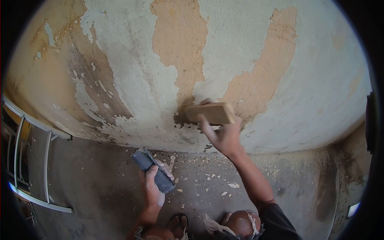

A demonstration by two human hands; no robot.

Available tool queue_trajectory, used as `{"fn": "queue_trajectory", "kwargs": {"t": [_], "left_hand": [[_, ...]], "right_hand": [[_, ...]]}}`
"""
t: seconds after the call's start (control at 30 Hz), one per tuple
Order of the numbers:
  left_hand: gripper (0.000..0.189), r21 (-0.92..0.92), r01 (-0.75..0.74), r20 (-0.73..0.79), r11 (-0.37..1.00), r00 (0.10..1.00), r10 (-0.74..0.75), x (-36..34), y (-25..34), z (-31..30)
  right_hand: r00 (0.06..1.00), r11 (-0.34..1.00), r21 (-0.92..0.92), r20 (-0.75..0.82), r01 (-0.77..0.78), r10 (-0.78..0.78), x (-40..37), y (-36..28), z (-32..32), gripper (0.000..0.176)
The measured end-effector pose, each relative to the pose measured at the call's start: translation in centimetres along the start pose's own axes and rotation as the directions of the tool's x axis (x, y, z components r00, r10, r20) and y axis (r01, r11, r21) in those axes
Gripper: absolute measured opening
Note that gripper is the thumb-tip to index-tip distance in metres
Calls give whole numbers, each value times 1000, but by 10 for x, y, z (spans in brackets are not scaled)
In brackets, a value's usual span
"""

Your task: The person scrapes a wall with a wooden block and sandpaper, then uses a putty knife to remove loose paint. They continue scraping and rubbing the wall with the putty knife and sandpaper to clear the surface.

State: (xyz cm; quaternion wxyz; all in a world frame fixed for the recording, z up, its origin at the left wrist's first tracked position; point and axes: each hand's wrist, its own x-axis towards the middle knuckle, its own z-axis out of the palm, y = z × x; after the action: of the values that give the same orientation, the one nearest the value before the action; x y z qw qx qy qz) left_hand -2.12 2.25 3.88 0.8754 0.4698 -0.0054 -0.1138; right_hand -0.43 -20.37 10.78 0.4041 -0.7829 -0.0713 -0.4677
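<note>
Grips a tan, flat rectangular block in the right hand, thumb on the near side and fingertips over the far edge, just in front of the wall of peeling pale-green paint. Runs it lengthwise roughly across the view, tipped slightly down toward the right. Lies nearer the right hand than the left, up and forward from the left, close to the lower end of the central exposed peach patch. Cannot tell from this angle whether touching the wall or just off it. Clasps a dark grey, slab-shaped block in the left hand, lower and closer to the body, slanted from upper left to lower right, well apart from the tan one, above the grey floor with its scattered paint flakes.
</note>
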Motion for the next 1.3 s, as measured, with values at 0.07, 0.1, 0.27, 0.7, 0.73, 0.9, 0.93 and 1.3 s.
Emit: {"fn": "queue_trajectory", "kwargs": {"t": [0.07, 0.1, 0.27, 0.7, 0.73, 0.9, 0.93, 1.3], "left_hand": [[24, 9, 10, 8, 1000, 1000, -10, 3, 4, 1], [24, 29, -5, 58, 1000, 998, 3, 3, 5, 0], [24, -8, 42, 17, 999, 999, -42, 3, 2, -2], [24, -22, 74, 6, 997, 997, -74, 1, 1, 2], [24, -16, 66, 5, 998, 998, -66, 2, 3, 3], [24, -8, 54, 20, 999, 998, -54, 2, -1, -1], [23, -11, 58, 29, 998, 998, -58, 2, -1, 0], [23, 21, 22, 41, 1000, 999, -23, 4, 3, 8]], "right_hand": [[928, 994, -98, 372, 50, -10, -5, 3, 5, 35], [964, 989, -86, 249, 122, -97, -2, -11, -1, 34], [947, 926, 371, -263, -76, 183, 12, -12, -9, 33], [955, 976, -127, 260, 177, -140, -20, 8, 11, 35], [956, 976, -120, 254, 179, -144, -20, 8, 12, 35], [991, 996, 80, 128, -48, 38, -30, 19, 8, 43], [926, 982, -139, 372, 128, -68, -33, 29, 10, 42], [989, 996, -92, 149, 2, 11, -40, 14, 7, 26]]}}
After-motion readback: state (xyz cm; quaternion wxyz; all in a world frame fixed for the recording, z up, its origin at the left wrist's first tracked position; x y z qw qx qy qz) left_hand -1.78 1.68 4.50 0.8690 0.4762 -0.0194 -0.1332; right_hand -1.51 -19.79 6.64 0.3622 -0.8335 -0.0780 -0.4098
